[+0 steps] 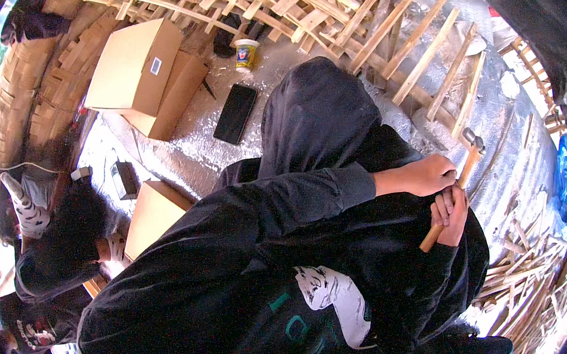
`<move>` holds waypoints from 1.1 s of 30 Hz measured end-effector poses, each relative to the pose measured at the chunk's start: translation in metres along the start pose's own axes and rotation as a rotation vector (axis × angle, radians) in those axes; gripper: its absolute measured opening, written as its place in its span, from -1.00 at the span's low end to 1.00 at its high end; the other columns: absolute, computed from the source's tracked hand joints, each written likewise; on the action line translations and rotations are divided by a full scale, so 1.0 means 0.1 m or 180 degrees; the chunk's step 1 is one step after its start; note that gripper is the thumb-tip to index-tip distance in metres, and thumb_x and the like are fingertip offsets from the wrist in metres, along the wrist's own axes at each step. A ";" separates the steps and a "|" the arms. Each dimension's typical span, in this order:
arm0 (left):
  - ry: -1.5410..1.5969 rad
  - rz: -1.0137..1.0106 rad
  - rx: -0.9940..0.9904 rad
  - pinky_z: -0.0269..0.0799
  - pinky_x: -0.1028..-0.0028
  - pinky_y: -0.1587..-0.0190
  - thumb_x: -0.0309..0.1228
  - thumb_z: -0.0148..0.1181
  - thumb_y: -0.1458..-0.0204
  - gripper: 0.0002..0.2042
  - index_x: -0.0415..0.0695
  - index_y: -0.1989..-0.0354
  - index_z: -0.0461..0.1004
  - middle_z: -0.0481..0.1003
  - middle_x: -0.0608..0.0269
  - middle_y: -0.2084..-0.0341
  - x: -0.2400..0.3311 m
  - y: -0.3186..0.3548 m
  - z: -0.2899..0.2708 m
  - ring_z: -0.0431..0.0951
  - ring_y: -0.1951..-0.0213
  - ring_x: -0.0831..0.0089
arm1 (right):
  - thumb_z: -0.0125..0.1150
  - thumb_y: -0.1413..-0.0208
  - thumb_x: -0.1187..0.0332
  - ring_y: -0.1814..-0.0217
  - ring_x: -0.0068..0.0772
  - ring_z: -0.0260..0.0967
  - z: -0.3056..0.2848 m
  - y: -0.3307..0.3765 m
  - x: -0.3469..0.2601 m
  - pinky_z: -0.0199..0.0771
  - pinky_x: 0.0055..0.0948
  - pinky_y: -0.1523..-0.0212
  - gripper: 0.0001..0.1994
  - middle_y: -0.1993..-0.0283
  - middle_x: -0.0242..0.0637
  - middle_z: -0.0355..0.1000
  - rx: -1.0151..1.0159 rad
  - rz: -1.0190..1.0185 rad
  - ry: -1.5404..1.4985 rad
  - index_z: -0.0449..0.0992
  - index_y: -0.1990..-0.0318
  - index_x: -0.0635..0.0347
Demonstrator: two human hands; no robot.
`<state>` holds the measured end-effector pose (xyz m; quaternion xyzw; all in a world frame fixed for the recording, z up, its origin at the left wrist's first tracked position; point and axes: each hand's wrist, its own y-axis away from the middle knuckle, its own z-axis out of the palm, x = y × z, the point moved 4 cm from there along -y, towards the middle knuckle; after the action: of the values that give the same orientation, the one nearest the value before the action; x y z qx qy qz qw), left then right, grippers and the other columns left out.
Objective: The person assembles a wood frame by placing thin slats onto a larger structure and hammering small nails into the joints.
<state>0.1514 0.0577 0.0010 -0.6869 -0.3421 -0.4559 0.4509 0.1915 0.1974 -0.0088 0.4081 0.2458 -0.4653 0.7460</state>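
Hammer (pixel 468 168): there it is, at 3 o'clock in view, head pointing to 1, handle slanting down to 7!
Right hand (pixel 451 216): fingers clamped round the wooden handle.
Left hand (pixel 415 177): just above, fingers curled together beside the handle; touching, I can't tell.
Phone (pixel 236 114): lying dark at 11 o'clock.
Sticks (pixel 527 292): heaped at 4.

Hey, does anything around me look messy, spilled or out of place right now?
A dark phone lies on the crinkled silvery sheet, an odd spot for it. At lower right, wood strips lie in a jumbled heap, unlike the crisscrossed lattice at the top. I see no spill. The hammer in your right hand shows no damage.
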 end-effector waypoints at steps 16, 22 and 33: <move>0.2603 -0.1468 -0.0593 0.13 0.57 0.61 -0.19 -0.08 -0.39 -0.65 -0.14 0.41 0.39 0.22 0.53 0.65 0.11 0.14 0.01 0.22 0.59 0.70 | 0.06 -0.36 0.22 0.90 -0.66 -0.18 0.46 0.19 -0.19 -0.17 -0.58 0.90 -0.70 0.78 -0.55 -0.03 0.0312 -0.0046 0.0349 0.34 0.43 0.13; -0.0270 0.0030 -0.0272 0.30 0.20 0.49 -0.39 0.02 -0.25 -0.74 -0.33 0.43 0.42 0.43 -0.08 0.62 0.22 0.02 -0.15 0.46 0.60 0.12 | 0.06 -0.35 0.29 0.86 -0.65 -0.10 0.32 0.11 -0.09 -0.08 -0.55 0.86 -0.76 0.75 -0.55 0.00 0.0322 -0.0272 0.0582 0.31 0.39 0.13; -0.0058 0.0001 -0.0181 0.38 0.16 0.35 -0.34 0.00 -0.27 -0.70 -0.38 0.37 0.42 0.44 -0.18 0.55 0.11 0.02 -0.11 0.50 0.51 0.18 | 0.08 -0.33 0.32 0.85 -0.70 -0.13 0.42 0.12 -0.15 -0.10 -0.58 0.84 -0.74 0.75 -0.58 -0.03 0.0566 -0.0283 0.0490 0.26 0.44 0.08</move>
<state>0.1534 0.0472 0.0124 -0.7037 -0.3329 -0.4590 0.4281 0.1948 0.1725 0.0293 0.4959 0.2780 -0.4852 0.6644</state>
